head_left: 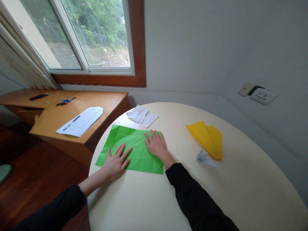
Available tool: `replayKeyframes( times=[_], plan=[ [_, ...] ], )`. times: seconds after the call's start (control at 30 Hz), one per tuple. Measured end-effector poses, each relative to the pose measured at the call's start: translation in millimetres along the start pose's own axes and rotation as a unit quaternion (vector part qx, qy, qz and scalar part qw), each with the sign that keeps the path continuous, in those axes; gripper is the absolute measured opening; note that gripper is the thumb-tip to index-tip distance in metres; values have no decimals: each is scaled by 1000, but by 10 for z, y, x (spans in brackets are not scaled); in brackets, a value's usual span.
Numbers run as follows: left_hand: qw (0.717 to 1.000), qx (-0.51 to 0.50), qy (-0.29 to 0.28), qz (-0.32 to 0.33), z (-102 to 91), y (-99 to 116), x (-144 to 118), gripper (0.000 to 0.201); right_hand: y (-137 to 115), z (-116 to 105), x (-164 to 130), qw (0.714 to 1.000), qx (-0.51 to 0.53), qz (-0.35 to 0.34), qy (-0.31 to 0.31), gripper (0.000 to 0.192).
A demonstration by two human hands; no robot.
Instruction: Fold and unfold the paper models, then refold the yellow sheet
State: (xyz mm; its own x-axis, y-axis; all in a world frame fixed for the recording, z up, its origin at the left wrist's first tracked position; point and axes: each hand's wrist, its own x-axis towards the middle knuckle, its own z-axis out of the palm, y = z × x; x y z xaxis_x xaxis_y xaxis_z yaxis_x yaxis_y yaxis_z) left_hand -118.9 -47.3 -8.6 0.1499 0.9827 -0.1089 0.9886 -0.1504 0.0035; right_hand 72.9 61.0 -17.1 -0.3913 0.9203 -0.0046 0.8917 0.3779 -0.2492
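A sheet of green paper [141, 149] with many crease lines lies unfolded on the round cream table [144, 199]. My left hand [116, 162] rests on its lower left part, fingers spread. Over the sheet's upper right part lies my right hand [156, 144], its fingers also apart and flat. Both palms touch the paper, and neither hand grips anything. Parts of the sheet under the hands are hidden.
White folded paper [143, 116] sits behind the green sheet. To the right are a folded yellow paper [209, 139] and a small white folded paper piece [204, 158]. On the wooden desk [103, 102] at left lie white paper [84, 120], a pen [71, 123] and scissors [65, 101].
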Motion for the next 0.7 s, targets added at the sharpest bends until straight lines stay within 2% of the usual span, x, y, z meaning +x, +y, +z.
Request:
replayKeyframes(
  times=[0.17,0.4,0.57,0.7],
  plan=[
    [999,-4,-15,-50,-56,-44,-24,54,-4,-14,0,1000,-2,2,-6,50],
    [995,-3,-38,-87,-140,-87,-7,67,-1,-17,-3,1000,-2,0,-6,50],
    [989,7,-71,-132,-218,-88,23,79,6,0,-5,1000,8,-4,5,50],
    [984,18,-95,-150,-275,-64,34,80,4,-9,-7,1000,7,-5,1,50]
  ],
)
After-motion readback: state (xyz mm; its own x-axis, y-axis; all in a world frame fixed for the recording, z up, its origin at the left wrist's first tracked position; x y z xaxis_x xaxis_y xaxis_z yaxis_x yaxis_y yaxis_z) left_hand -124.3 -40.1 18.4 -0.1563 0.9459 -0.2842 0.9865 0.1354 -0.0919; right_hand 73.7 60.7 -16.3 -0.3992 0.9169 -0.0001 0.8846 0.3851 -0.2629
